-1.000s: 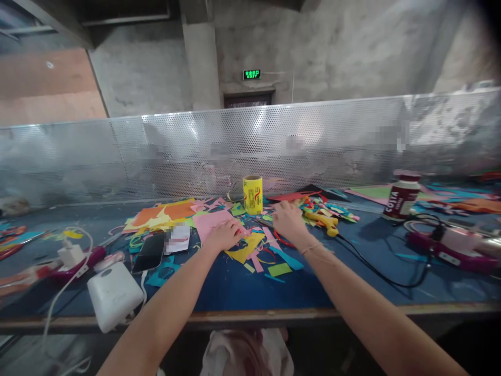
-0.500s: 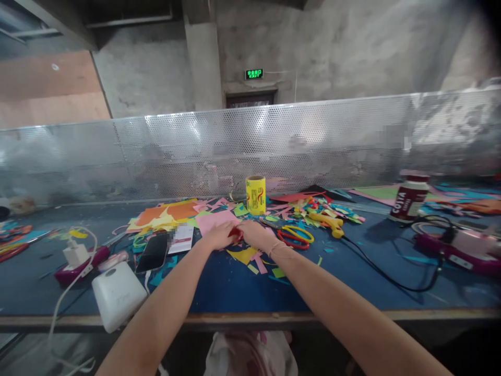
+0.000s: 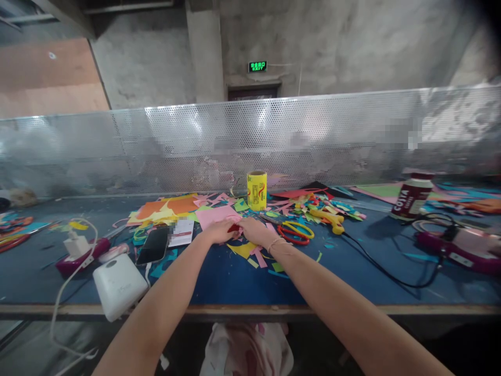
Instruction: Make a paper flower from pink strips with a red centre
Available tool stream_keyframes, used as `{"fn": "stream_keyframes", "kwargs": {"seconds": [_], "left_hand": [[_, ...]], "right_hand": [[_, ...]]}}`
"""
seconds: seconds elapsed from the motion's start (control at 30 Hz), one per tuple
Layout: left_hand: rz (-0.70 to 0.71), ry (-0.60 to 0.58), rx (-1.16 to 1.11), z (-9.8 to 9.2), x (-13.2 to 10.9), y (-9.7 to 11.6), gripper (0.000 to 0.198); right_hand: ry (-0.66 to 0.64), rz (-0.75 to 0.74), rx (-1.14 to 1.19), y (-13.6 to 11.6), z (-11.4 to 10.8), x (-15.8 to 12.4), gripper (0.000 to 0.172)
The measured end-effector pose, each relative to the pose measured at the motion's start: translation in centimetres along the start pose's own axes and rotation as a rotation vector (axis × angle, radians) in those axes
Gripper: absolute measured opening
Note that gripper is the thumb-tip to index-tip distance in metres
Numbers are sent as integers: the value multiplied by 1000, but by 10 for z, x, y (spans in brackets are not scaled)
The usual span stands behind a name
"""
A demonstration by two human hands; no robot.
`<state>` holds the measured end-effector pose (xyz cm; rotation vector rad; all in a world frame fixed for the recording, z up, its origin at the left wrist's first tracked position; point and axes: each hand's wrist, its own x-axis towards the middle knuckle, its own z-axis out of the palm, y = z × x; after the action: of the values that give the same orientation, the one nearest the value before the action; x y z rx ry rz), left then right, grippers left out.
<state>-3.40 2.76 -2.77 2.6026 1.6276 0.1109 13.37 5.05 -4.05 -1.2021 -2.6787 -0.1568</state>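
Observation:
My left hand (image 3: 219, 231) and my right hand (image 3: 253, 230) meet over the middle of the table, fingers bent inward and almost touching. Between them shows a small red piece (image 3: 234, 228), which looks like paper; both hands seem closed on it, though the fingertips are partly hidden. A pink paper sheet (image 3: 213, 215) lies just behind my left hand. Below the hands are a yellow paper scrap (image 3: 243, 249) and pink strips. Red-and-yellow-handled scissors (image 3: 298, 232) rest to the right of my right hand.
A yellow roll (image 3: 257, 191) stands upright behind the hands. A yellow glue gun (image 3: 332, 222) trails a black cable. To the left lie a phone (image 3: 153, 245), a white power bank or charger (image 3: 119, 287) and a purple power strip (image 3: 74, 265). A COSTA bottle (image 3: 413, 197) stands right.
The view has tilted slightly, so the scene sits a little higher. Both hands stay together around the red piece, with only slight finger movement.

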Motion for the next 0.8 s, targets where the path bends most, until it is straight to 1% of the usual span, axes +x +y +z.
{"fn": "stream_keyframes", "kwargs": {"seconds": [0.1, 0.23, 0.37, 0.47, 0.67, 0.8], "left_hand": [[0, -5, -12, -1, 0, -1, 53], [-32, -13, -31, 0, 1, -3, 58], [-28, -27, -15, 4, 3, -4, 60], [-36, -26, -6, 8, 5, -6, 61], [-35, 7, -37, 10, 5, -10, 67], [-38, -9, -34, 10, 5, -11, 70]], "right_hand": [[2, -4, -31, -2, -3, -2, 40], [-18, -14, -73, -2, -4, -1, 36], [-10, -28, -78, -2, -1, 1, 32], [5, -32, -82, -4, 0, -1, 32], [17, -11, -72, -9, -2, -7, 32], [14, 32, -37, -11, -3, -8, 32]]}}
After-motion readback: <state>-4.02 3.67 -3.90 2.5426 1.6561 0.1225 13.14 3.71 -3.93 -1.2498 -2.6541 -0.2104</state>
